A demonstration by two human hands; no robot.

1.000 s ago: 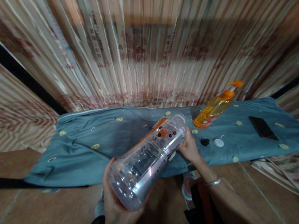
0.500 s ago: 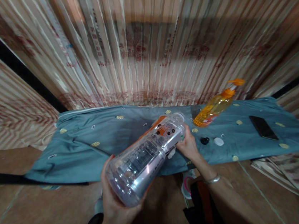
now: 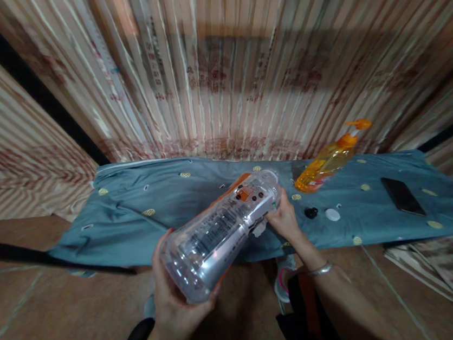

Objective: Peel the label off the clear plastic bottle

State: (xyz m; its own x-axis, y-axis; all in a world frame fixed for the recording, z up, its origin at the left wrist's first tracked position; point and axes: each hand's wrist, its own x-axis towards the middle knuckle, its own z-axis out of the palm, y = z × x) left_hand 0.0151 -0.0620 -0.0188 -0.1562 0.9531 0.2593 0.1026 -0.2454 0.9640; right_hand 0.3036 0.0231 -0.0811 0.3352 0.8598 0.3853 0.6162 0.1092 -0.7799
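A large clear plastic bottle (image 3: 218, 236) with an orange and silver label lies tilted between my hands, above the cloth. My left hand (image 3: 176, 301) wraps round its wide base, at the lower left. Close to the neck, my right hand (image 3: 284, 219) grips the bottle's upper end, where a torn bit of label hangs. To the right of that hand, a small black object (image 3: 310, 213) and a white round cap (image 3: 332, 214) lie on the cloth. Behind them stands an orange pump bottle (image 3: 326, 167) with yellow-orange liquid inside.
A blue-green cloth (image 3: 122, 225) with yellow prints covers the low surface before me. A black phone (image 3: 403, 196) lies at its right. Striped curtains (image 3: 223, 105) hang along the back, with dark poles (image 3: 31, 77) at the sides. Tiled floor (image 3: 13, 309) shows below.
The view has shifted slightly, so the surroundings sit a little further right. Both hands keep hold of the clear bottle; its base end appears slightly higher.
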